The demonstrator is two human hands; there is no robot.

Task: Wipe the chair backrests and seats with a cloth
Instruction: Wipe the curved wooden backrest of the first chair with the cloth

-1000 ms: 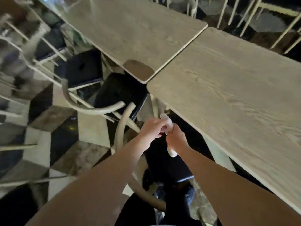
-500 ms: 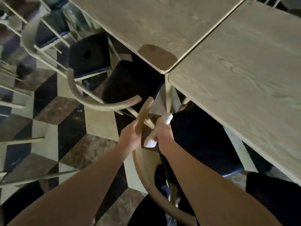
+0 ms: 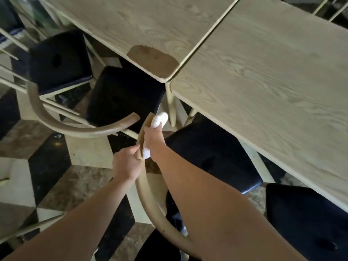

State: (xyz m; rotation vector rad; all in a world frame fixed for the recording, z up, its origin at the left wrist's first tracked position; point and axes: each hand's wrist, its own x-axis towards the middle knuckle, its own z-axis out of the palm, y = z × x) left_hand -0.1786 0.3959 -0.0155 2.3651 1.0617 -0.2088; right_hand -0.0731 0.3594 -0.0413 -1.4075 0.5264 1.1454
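White cloth (image 3: pixel 159 120) pressed against the curved wooden backrest (image 3: pixel 144 129) near its tip, wrapped in the right hand (image 3: pixel 153 140). Left hand (image 3: pixel 127 164) clenched on the same rail just below. Dark seat (image 3: pixel 212 153) tucked under the desk (image 3: pixel 273 81).

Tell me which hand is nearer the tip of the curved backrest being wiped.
Right. The right hand presses the cloth beside the backrest tip; the left hand grips the rail lower down.

White cloth (image 3: pixel 159 118); tan curved backrest (image 3: pixel 148 200); dark navy seat (image 3: pixel 211 157); pale grey-beige wood-grain counter (image 3: pixel 273 76); floor (image 3: pixel 47 166) in black, cream and brown marbled diamonds.
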